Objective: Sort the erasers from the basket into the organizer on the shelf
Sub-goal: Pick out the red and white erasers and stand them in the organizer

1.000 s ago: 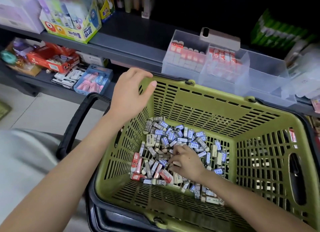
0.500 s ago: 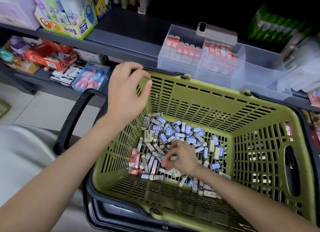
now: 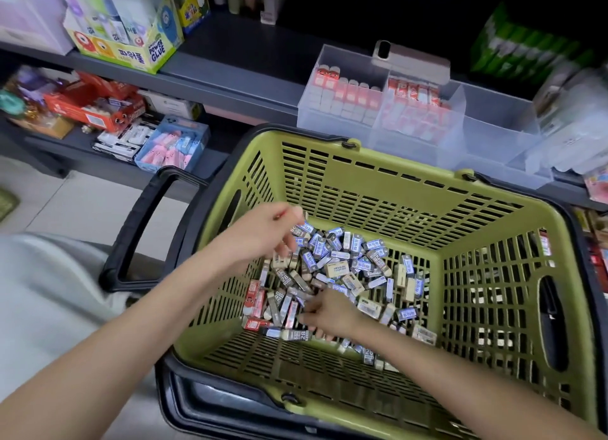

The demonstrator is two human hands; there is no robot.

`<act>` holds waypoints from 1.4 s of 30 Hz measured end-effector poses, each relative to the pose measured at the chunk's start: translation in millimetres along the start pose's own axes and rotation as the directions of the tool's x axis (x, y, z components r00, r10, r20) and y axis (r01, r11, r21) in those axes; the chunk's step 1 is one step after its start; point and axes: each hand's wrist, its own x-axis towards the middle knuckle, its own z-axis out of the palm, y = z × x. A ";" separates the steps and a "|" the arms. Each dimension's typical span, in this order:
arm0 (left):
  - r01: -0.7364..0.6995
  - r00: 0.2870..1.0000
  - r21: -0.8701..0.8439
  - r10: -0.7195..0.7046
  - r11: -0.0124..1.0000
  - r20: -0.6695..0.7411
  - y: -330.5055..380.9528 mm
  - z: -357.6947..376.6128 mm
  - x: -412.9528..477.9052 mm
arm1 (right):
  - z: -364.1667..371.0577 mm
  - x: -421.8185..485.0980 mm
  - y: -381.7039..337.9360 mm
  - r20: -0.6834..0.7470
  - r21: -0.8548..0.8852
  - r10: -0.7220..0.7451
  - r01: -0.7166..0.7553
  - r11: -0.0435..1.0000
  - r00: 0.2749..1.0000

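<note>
So the erasers (image 3: 342, 268), small rectangular blocks in paper sleeves, are all heaped on the floor of the olive-green slotted plastic basket (image 3: 394, 206), mostly toward its left and middle. Honestly their long axes point every which way. The blue-and-white ones in the far part of the heap are a total jumble. The red-sleeved erasers (image 3: 254, 296) at the left edge lie roughly near-to-far, and so do some of the grey "2B" ones next to them. One grey 2B eraser (image 3: 289, 333) at the near edge lies left-to-right.

The left hand (image 3: 263, 232) hovers over the far-left end of the pile, fingers bunched and curled downward. It's motion-blurred, so I can't tell if it's got anything. The right hand (image 3: 324, 314) is down in the near-left part of the heap, fingers close together and touching erasers. Whether it's actually pinching one, I can't tell.

Beyond the basket, on the dark grey shelf (image 3: 237, 87), sits the clear plastic organizer (image 3: 329, 127). Its left compartment holds red-and-white erasers (image 3: 345, 94) standing upright in rows, and the one to the right of it is packed with more red-and-white ones. A beige phone (image 3: 411, 59) lies across the organizer's far edge.
</note>
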 end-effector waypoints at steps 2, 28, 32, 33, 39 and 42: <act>0.089 0.996 -0.312 -0.077 0.946 0.049 5.7 -8.2 2.4 | 16.0 8.6 0.0 -0.093 -0.236 -0.030 0.007 0.972 0.995; 0.165 0.970 -0.138 -0.135 0.977 0.203 -1.2 -4.1 1.1 | -44.5 -24.0 -62.2 -0.382 0.852 -0.319 0.465 0.241 0.867; 0.090 0.995 -0.501 -0.058 0.861 0.079 1.7 -19.6 1.0 | -19.3 1.0 -42.8 -0.339 0.280 -0.329 0.429 0.859 0.881; 0.061 0.997 -0.584 -0.017 0.810 0.081 3.0 -22.8 0.5 | -7.9 9.7 -35.4 -0.304 -0.059 -0.428 0.431 0.900 0.851; 0.043 0.993 -0.711 0.050 0.702 0.110 3.8 -26.7 -0.2 | 22.8 50.3 -11.3 0.130 -0.702 -0.722 0.577 0.417 0.680; 0.047 0.994 -0.719 0.037 0.694 0.101 1.9 -28.0 0.8 | 6.3 49.6 11.4 0.087 -0.769 -0.627 0.452 0.452 0.774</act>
